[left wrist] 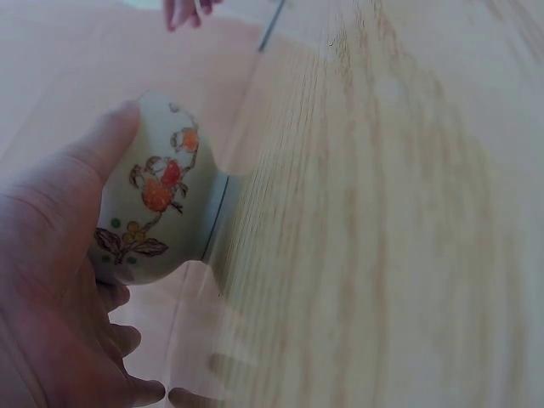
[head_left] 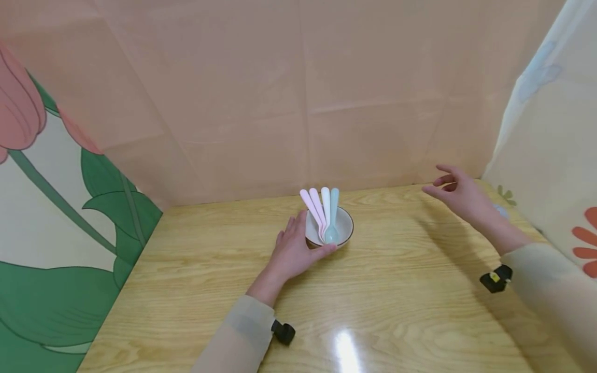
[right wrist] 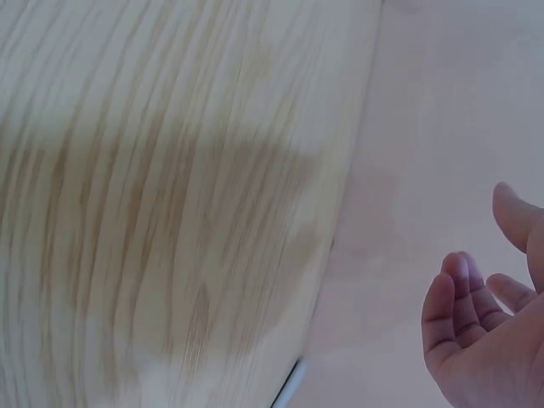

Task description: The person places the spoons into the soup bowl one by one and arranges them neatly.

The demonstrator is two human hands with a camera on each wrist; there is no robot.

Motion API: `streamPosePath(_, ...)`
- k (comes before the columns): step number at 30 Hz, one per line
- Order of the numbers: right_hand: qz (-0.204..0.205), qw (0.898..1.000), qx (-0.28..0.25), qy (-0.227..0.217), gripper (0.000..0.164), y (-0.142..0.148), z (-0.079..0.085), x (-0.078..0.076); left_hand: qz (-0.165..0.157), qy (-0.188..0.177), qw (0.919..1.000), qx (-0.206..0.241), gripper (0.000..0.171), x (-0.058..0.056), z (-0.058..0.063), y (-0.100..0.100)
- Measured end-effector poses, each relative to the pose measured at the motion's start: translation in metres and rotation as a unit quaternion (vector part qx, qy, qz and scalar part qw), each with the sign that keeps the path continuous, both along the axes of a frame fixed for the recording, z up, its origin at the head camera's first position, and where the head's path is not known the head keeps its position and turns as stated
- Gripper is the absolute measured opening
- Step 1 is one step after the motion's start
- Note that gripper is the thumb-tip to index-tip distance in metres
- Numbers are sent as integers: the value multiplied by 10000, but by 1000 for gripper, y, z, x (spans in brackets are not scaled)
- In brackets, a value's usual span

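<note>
A small white bowl [head_left: 345, 224] with a dark rim stands toward the back of the table. Two pink spoons [head_left: 317, 206], a white spoon [head_left: 326, 202] and a pale blue-green spoon [head_left: 333, 207] lean in it, handles pointing to the back. My left hand [head_left: 293, 253] holds the bowl from the near left, thumb along its near side and fingers round its left. Red and orange fruit with leaves decorates the bowl's outside [left wrist: 161, 191] in the left wrist view. Off to the right, my right hand [head_left: 459, 194] hovers above the table, holding nothing, its fingers loosely bent.
The wood-grain table [head_left: 373, 311] meets a pinkish backdrop [head_left: 233, 103] along its back edge. A tulip-patterned sheet [head_left: 46, 233] borders the left, and a pale sheet with an orange flower [head_left: 559, 155] borders the right. Black wrist cameras hang below both sleeves.
</note>
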State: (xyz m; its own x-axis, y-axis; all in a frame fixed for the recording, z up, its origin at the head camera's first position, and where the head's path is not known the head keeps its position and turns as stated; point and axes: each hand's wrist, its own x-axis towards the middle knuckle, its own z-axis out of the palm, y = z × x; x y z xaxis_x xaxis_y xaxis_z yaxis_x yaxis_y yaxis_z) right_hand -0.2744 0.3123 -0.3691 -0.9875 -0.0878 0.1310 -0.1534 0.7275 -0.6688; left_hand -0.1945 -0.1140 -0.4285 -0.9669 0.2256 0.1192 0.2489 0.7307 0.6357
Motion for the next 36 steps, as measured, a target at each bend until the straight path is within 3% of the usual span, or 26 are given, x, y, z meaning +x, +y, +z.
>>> streamPosePath(4, -37, 9998, -137, 133, 91, 13, 0, -3, 3, 21, 10000, 0, 115, 0, 1, 0)
streamPosePath(14, -353, 9989, 179, 245, 93, 40, 2, -5, -12, 83, 10000, 33, 115, 0, 1, -3)
streamPosePath(26, -639, 9975, 246, 164, 98, 68, -9, -10, 38, -14, 10000, 33, 115, 2, 2, -8)
streamPosePath(36, -752, 9960, 466, 97, 91, 93, -22, -18, 11, 66, 9999, 92, 115, 4, 2, -9)
